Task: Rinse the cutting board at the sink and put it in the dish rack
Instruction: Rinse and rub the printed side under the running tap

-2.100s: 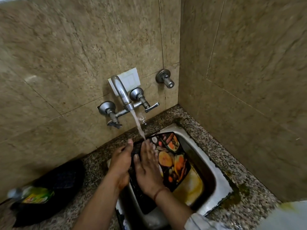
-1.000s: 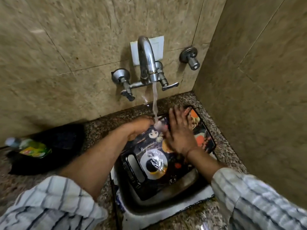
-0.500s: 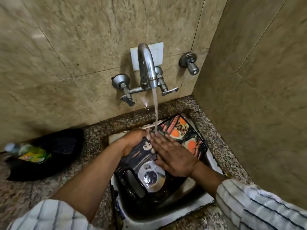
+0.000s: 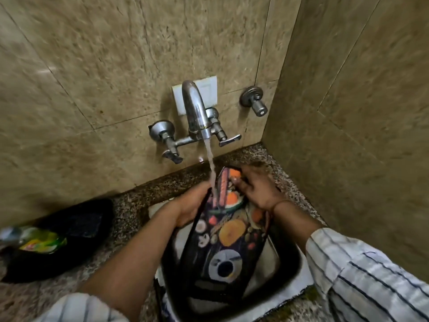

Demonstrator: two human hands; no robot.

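Observation:
The cutting board (image 4: 228,238) is black with printed vegetables and a white circle near its handle end. It stands tilted in the small steel sink (image 4: 287,263), its far end raised under the running water from the tap (image 4: 195,112). My left hand (image 4: 192,203) grips the board's left edge. My right hand (image 4: 255,187) holds its upper right edge, fingers curled over the top. No dish rack is in view.
Tiled walls close in behind and to the right. A speckled granite counter (image 4: 130,210) surrounds the sink. At the left lie a black bag (image 4: 69,228) and a green-labelled bottle (image 4: 39,240). A separate wall valve (image 4: 255,101) sticks out right of the tap.
The board has been tipped up steeper, its far end lifted toward the stream. My right hand left the board's face and now grips its upper right edge. My left hand stays on the left edge.

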